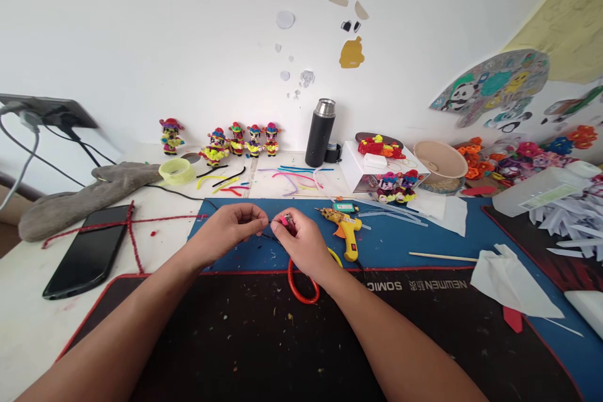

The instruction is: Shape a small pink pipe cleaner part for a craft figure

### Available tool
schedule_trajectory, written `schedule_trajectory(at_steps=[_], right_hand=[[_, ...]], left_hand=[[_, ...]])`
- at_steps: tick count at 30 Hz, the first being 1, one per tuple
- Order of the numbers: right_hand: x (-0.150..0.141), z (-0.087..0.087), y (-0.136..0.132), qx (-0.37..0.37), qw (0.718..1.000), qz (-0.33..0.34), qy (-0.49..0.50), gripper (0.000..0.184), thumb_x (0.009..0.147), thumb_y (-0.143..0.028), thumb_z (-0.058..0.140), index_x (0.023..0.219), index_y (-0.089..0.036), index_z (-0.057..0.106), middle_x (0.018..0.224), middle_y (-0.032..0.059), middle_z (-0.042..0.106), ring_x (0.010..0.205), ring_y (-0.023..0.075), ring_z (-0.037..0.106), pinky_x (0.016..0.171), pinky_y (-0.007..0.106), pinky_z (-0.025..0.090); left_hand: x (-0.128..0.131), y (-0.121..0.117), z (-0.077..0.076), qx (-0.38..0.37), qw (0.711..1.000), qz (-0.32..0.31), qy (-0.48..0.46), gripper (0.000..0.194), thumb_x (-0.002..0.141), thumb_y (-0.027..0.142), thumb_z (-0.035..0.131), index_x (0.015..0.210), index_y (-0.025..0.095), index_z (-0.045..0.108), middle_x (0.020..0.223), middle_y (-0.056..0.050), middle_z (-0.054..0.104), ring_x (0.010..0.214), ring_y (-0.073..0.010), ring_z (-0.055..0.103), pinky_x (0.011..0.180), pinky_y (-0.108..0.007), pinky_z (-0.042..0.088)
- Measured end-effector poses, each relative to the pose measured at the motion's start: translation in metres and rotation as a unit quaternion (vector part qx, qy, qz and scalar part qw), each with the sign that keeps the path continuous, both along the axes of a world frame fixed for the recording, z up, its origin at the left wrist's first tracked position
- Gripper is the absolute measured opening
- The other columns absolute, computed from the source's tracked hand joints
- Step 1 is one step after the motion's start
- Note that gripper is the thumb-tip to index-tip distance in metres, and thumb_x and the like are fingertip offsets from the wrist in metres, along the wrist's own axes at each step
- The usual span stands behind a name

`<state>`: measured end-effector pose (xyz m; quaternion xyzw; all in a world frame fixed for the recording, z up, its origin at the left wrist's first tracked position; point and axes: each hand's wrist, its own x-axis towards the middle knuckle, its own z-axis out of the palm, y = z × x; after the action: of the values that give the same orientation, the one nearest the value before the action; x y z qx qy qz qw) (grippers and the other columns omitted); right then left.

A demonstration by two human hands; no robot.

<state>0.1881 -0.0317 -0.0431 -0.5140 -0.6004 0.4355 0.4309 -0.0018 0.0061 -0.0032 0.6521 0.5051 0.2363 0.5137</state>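
The white table (28,320) spans the scene, a black mat (198,352) on its near part and a blue mat (396,242) beyond. A white box (353,166) sits at the far right of centre, a black flask (320,135) upright just left of it. A black phone (87,264) lies at left. Over the blue mat, the right hand (301,242) and left hand (235,229) nearly meet, fingertips to fingertips. A yellow glue gun (346,232) lies just right of them; five dolls (217,146) stand far left. Near the right wrist is a red loop (293,282). The right hand's grip is closed round a small pink-red piece (286,220); the left's fingertips are pinched together, but I cannot tell on what.
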Motion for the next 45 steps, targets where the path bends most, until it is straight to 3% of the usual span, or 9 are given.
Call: schedule_trajectory(at_steps=[14, 22, 45], right_hand=[[0.0006, 0.0003, -0.0002, -0.001, 1.0, 0.001, -0.019, 0.015, 0.094, -0.036, 0.06, 0.09, -0.022, 0.063, 0.074, -0.0029, 0.058, 0.066, 0.0162, 0.052, 0.061, 0.028, 0.038], [0.0019, 0.0032, 0.0005, 0.001, 1.0, 0.0, 0.012, 0.016, 0.094, -0.037, 0.059, 0.089, -0.022, 0.062, 0.075, -0.003, 0.058, 0.067, 0.0155, 0.052, 0.063, 0.028, 0.039], [0.0018, 0.0005, 0.0019, 0.001, 1.0, -0.012, 0.016, 0.017, 0.093, -0.038, 0.061, 0.088, -0.022, 0.063, 0.075, -0.0022, 0.059, 0.066, 0.0156, 0.052, 0.062, 0.027, 0.04]], left_hand=[[0.0013, -0.0004, -0.0001, -0.008, 1.0, -0.008, 0.007, 0.037, 0.076, 0.055, 0.075, 0.086, 0.02, 0.074, 0.071, 0.001, 0.065, 0.063, -0.0154, 0.051, 0.055, -0.025, 0.038], [-0.0013, 0.0015, -0.0024, -0.011, 1.0, 0.004, -0.025, 0.05, 0.078, 0.068, 0.073, 0.086, 0.019, 0.073, 0.072, 0.0, 0.064, 0.06, -0.0139, 0.05, 0.051, -0.024, 0.036], [0.0001, 0.0006, -0.0016, -0.009, 1.0, -0.004, -0.005, 0.035, 0.077, 0.054, 0.075, 0.085, 0.02, 0.073, 0.072, 0.001, 0.065, 0.062, -0.0149, 0.049, 0.054, -0.025, 0.037]])
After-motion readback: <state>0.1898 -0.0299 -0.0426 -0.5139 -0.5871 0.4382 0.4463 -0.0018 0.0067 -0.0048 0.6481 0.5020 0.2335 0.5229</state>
